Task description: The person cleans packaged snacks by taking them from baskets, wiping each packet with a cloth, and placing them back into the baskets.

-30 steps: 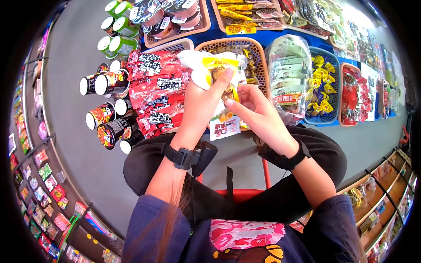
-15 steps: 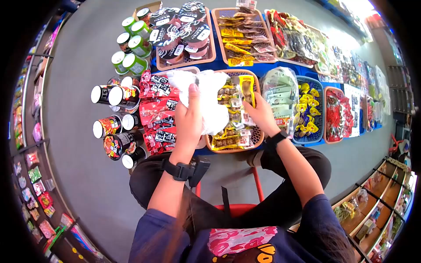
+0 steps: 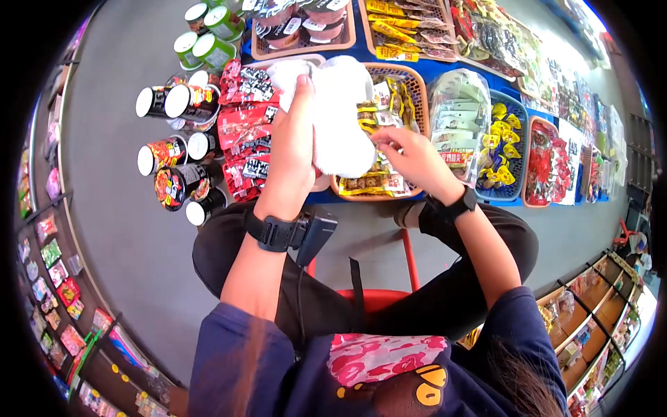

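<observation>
My left hand (image 3: pixel 293 142) is closed on a bunched white cloth (image 3: pixel 339 115), its thumb laid over the near side. Under the cloth is a tan basket (image 3: pixel 415 76) of small snack packets (image 3: pixel 382 182) with yellow edges; the cloth covers its left part. My right hand (image 3: pixel 417 158) hovers at the basket's right side, close to the packets, with fingers bent and a little apart. I see nothing held in it, though the fingertips are partly hidden. Red and black snack packets (image 3: pixel 244 128) lie left of my left hand.
Instant-noodle cups (image 3: pixel 177 184) and green cups (image 3: pixel 212 50) stand at the left. Behind are baskets of bowls (image 3: pixel 323 31) and yellow packets (image 3: pixel 392 28). To the right are a clear bag (image 3: pixel 458 118), a blue basket (image 3: pixel 513 187) and a red-packet basket (image 3: pixel 545 163).
My right hand has let go of a long yellow packet, which now lies among the others in the basket. The left hand still grips the cloth. The view has tilted downward.
</observation>
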A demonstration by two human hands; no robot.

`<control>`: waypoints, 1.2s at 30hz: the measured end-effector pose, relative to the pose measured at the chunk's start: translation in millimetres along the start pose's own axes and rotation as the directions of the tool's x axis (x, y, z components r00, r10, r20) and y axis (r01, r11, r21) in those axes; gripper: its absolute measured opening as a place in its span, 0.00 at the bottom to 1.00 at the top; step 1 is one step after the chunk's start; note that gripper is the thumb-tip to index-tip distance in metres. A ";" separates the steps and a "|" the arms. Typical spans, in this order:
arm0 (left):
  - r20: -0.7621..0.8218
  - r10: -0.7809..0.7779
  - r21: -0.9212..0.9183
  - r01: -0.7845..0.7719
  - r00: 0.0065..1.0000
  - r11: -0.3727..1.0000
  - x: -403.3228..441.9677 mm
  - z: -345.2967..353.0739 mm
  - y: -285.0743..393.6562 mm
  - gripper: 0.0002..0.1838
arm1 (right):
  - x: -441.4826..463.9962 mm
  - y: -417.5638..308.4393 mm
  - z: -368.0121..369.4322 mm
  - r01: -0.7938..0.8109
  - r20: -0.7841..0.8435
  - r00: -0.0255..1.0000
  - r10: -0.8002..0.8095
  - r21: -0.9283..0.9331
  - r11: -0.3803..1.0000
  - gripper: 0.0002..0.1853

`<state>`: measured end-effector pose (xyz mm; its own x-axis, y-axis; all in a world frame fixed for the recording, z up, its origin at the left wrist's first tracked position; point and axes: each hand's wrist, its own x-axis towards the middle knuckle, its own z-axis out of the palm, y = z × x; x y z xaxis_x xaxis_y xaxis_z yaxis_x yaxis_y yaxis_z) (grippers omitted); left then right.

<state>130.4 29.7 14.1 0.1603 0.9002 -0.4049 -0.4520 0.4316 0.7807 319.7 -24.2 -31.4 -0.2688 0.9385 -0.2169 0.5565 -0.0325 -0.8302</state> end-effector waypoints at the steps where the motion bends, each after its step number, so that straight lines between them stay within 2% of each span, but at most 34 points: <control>1: -0.038 -0.044 -0.048 0.042 0.998 0.998 2.6 3.4 -5.6 0.24 | -4.5 0.0 -3.2 -0.009 -0.005 1.000 0.009 -0.003 1.000 0.10; 2: -0.078 -0.079 -0.097 0.071 0.994 0.993 3.3 5.2 -5.4 0.24 | -4.6 -5.5 -6.5 -0.007 -0.007 1.000 0.007 -0.008 1.000 0.10; 3: 0.034 -0.160 -0.110 0.163 0.987 0.980 1.0 2.5 -10.1 0.24 | -18.4 -4.9 -13.4 -0.076 0.009 0.997 0.075 0.012 0.997 0.10; 4: -0.015 -0.156 -0.077 0.154 0.988 0.985 2.2 6.9 -13.6 0.24 | -20.7 -11.8 -23.9 -0.116 0.016 0.993 0.116 0.025 0.993 0.10; 5: -0.009 -0.119 -0.033 0.119 0.993 0.992 6.8 12.8 -20.7 0.25 | -27.1 -6.7 -26.1 -0.037 -0.069 0.997 0.031 -0.080 0.996 0.09; 6: -0.014 -0.067 0.002 0.067 0.998 0.998 5.6 13.6 -19.8 0.25 | -25.1 -10.6 -28.6 -0.039 -0.068 0.997 0.034 -0.082 0.996 0.09; 8: -0.012 -0.089 0.121 0.090 0.996 0.989 6.3 14.1 -21.7 0.26 | -31.3 -7.4 -28.6 -0.018 -0.082 0.997 0.007 -0.129 0.992 0.09; 9: -0.069 -0.080 0.138 0.089 0.994 0.986 9.4 13.6 -26.0 0.26 | -32.1 -3.2 -27.9 0.009 -0.106 0.994 -0.023 -0.131 0.991 0.09; 12: -0.074 -0.081 0.160 0.092 0.994 0.983 11.8 13.8 -30.0 0.26 | -31.8 10.0 -24.3 -0.006 -0.074 0.997 -0.007 -0.164 0.986 0.09; 13: -0.074 -0.078 0.146 0.089 0.994 0.985 11.5 14.1 -29.8 0.26 | -28.8 22.0 -17.6 0.012 -0.109 0.994 -0.032 -0.185 0.983 0.09; 14: -0.080 -0.077 0.163 0.089 0.994 0.983 12.6 13.7 -28.4 0.26 | -15.5 40.7 -13.4 -0.109 -0.084 0.992 0.094 -0.198 0.974 0.09; 16: -0.027 -0.023 0.149 0.026 0.999 0.989 12.7 16.5 -28.7 0.25 | -3.7 65.8 -4.7 -0.072 -0.147 0.988 0.036 -0.251 0.965 0.10; 18: -0.042 -0.022 0.149 0.028 0.999 0.988 11.2 17.1 -29.5 0.25 | 22.8 113.0 10.0 -0.178 -0.281 0.957 0.070 -0.381 0.907 0.11; 20: -0.069 -0.011 0.167 0.022 0.998 0.986 11.7 10.3 -26.9 0.24 | 32.0 167.5 22.6 -0.341 -0.406 0.906 0.117 -0.539 0.770 0.12; 21: -0.064 -0.012 0.178 0.024 0.998 0.984 12.1 14.1 -28.3 0.24 | 33.2 165.4 20.2 -0.370 -0.374 0.910 0.182 -0.532 0.762 0.13; 22: -0.073 -0.020 0.201 0.035 0.997 0.979 8.8 14.1 -27.5 0.23 | 34.9 161.3 22.4 -0.359 -0.419 0.901 0.113 -0.571 0.739 0.13; 24: -0.083 -0.030 0.214 0.048 0.996 0.976 7.5 10.9 -24.1 0.24 | 45.2 151.6 24.9 -0.535 -0.399 0.834 0.382 -0.414 0.736 0.14; 25: -0.074 -0.045 0.203 0.059 0.996 0.977 8.0 10.5 -21.7 0.24 | 49.0 156.7 22.8 -0.544 -0.405 0.831 0.382 -0.442 0.713 0.13; 26: -0.074 -0.057 0.179 0.069 0.996 0.981 6.9 7.1 -17.2 0.25 | 51.5 159.3 16.0 -0.575 -0.351 0.818 0.456 -0.473 0.667 0.12; 29: -0.068 -0.050 0.171 0.061 0.996 0.983 3.6 5.3 -14.1 0.25 | 48.0 166.7 19.6 -0.561 -0.367 0.828 0.424 -0.523 0.642 0.11; 32: -0.066 -0.048 0.149 0.058 0.997 0.987 6.3 0.9 -10.6 0.25 | 47.1 158.2 18.3 -0.584 -0.313 0.809 0.498 -0.532 0.613 0.13; 35: -0.058 -0.055 0.117 0.062 0.997 0.991 4.7 -5.4 -9.1 0.25 | 50.3 153.5 11.9 -0.580 -0.348 0.814 0.465 -0.492 0.649 0.15; 36: -0.057 -0.052 0.092 0.057 0.997 0.994 4.1 -5.9 -8.4 0.25 | 51.7 152.4 6.6 -0.561 -0.364 0.826 0.431 -0.443 0.700 0.16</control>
<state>129.7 29.4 3.1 0.1336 0.8720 -0.4709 -0.3594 0.4855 0.7970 385.4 17.1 -172.5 0.3043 0.8861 -0.3495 0.8881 -0.3966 -0.2322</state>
